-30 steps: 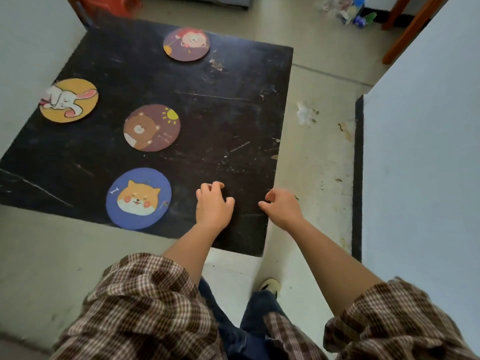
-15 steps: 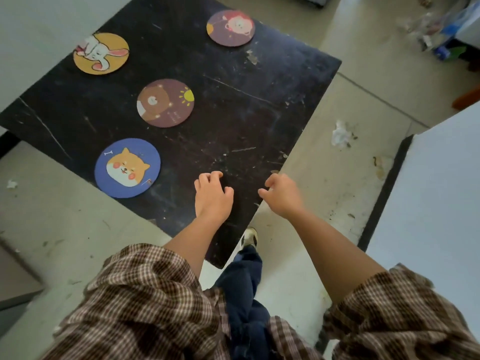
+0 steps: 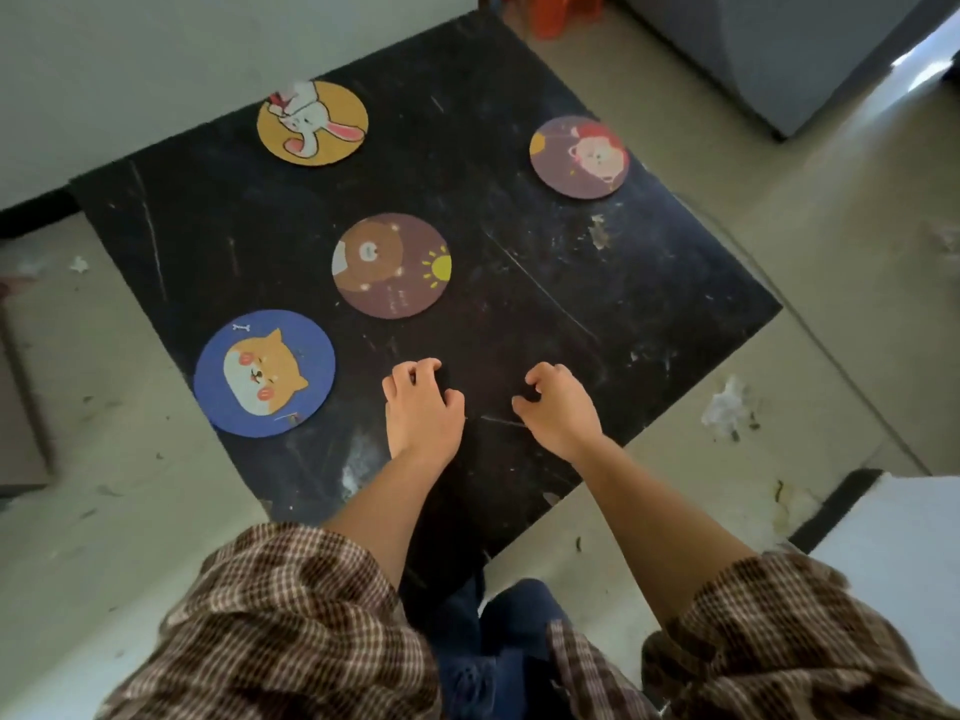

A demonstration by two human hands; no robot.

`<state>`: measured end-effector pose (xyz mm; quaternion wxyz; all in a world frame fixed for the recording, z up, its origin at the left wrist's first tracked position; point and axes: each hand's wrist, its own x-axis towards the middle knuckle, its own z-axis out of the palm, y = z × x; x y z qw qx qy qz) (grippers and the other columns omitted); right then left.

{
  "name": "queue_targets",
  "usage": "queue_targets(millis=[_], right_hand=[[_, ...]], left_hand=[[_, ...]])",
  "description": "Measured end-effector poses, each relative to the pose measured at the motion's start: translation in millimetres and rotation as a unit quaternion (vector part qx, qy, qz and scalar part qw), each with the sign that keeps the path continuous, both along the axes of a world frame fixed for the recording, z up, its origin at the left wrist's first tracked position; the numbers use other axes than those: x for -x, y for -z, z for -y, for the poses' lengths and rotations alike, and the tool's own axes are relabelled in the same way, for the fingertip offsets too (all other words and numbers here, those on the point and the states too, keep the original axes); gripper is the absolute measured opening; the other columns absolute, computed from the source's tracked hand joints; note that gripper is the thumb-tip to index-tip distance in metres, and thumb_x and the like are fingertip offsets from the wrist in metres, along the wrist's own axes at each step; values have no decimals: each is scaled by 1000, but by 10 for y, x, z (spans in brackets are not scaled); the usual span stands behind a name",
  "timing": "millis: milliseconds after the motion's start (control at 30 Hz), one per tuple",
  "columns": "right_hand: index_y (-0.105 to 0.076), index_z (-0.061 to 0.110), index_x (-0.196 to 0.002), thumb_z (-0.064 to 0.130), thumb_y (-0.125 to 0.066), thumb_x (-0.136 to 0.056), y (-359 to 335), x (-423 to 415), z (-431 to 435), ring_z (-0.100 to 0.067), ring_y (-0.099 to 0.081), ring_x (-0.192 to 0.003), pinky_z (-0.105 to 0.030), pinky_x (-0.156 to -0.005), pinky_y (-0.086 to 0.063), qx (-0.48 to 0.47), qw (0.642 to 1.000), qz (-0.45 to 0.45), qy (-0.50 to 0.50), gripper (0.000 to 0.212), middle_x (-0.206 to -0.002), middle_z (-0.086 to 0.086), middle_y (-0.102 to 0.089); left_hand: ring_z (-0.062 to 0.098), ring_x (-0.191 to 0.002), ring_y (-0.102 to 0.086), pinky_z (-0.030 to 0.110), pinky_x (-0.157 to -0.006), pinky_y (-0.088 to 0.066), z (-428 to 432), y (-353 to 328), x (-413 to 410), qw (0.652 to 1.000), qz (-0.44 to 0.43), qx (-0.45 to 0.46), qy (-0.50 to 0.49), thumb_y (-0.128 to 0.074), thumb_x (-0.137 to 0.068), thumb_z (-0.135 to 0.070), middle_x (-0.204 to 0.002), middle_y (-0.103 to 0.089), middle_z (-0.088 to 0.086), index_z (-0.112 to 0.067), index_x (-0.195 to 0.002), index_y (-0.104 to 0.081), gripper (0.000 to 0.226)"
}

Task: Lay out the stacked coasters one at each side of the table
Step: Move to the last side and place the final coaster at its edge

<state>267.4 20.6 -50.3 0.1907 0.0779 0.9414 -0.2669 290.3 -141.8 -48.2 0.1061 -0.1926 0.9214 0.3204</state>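
Several round coasters lie flat on a scuffed black square table. A blue dog coaster sits near the left edge, a yellow rabbit coaster near the far-left edge, a purple lion coaster near the far-right edge. A brown bear coaster lies in the middle. My left hand hovers over the near part of the table, fingers loosely curled, holding nothing. My right hand is beside it, also loosely curled and empty.
The low table stands on a pale concrete floor with crumpled paper scraps to the right. A white wall runs behind the table, a grey cabinet stands far right, and a white surface is at the near right.
My view has swung round the table, so it now appears rotated. Both hands have moved from its corner to over its near part. The coasters have not moved on the table.
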Motion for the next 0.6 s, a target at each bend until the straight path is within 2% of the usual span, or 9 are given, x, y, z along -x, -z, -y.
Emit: queue_targets(millis=[100,233,333,600], right_hand=[[-52,19,-122,30,-66,-85,-12,286,69,-10,-52,-81,-19,-57,-38,-2,999,-5,-37,41,-106,4,-51],[-47,19,-128,31,-65,-86,-52,699,175,-16,-56,-97,-26,-69,-42,2,996,-6,-93,48,-122,-2,-53],[-47,18,-128,31,-64,-86,-81,990,251,-20,-55,-106,-29,-74,-44,9,990,-16,-137,47,-123,-4,-53],[-46,19,-128,33,-63,-86,-75,1741,232,-21,-53,-111,-34,-80,-48,24,971,-12,-236,47,-126,-3,-51]], left_hand=[[24,-123,-31,40,-94,-40,21,10,109,999,4,-8,-48,-49,-88,-23,-134,-38,7,-19,-127,-46,40],[25,-120,-32,35,-88,-39,30,-15,303,994,-5,-9,-108,-51,-87,-22,-132,-39,7,-19,-126,-46,40],[28,-121,-32,38,-93,-38,45,-28,444,987,-10,6,-158,-52,-87,-20,-132,-40,10,-16,-126,-46,40],[34,-128,-27,44,-104,-30,-224,-56,811,958,10,48,-283,-54,-85,-20,-139,-37,14,-12,-131,-41,48]])
